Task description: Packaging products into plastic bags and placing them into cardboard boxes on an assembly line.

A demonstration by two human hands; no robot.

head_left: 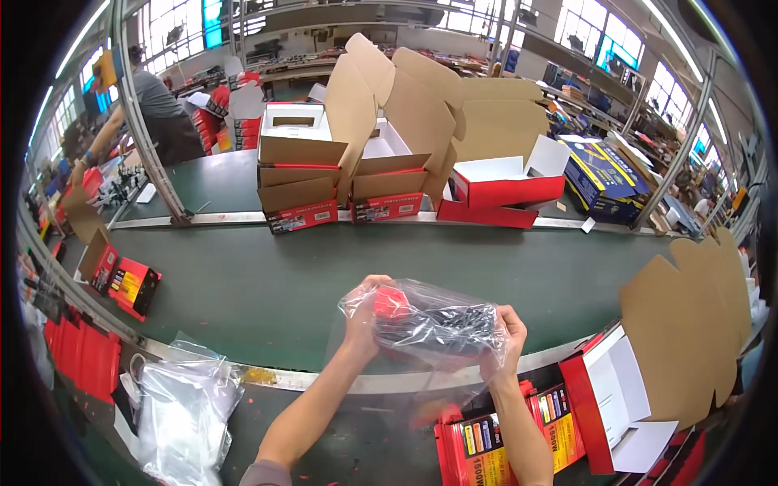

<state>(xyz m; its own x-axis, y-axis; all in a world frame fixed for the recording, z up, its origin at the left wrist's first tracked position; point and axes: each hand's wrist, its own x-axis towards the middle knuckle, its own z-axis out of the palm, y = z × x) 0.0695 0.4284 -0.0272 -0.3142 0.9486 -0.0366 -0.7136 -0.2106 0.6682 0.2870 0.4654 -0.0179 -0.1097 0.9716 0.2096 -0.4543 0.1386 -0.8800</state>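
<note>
A transparent plastic bag (421,350) is held up between my two hands, over the near edge of the green belt. Inside it lies a black and red object (458,322), perhaps a power tool; folds and glare on the film hide its exact kind. My left hand (362,318) grips the bag at its left end, beside the red part. At the right end, my right hand (506,338) has its fingers closed round the bag. Loose film hangs down below the object, between my forearms.
A stack of transparent bags (185,409) lies at the lower left. Red-yellow packs (485,444) and an open red box (585,413) are at the lower right. Several open cartons (304,217) line the belt's (251,275) far side. A person (166,113) works at the far left.
</note>
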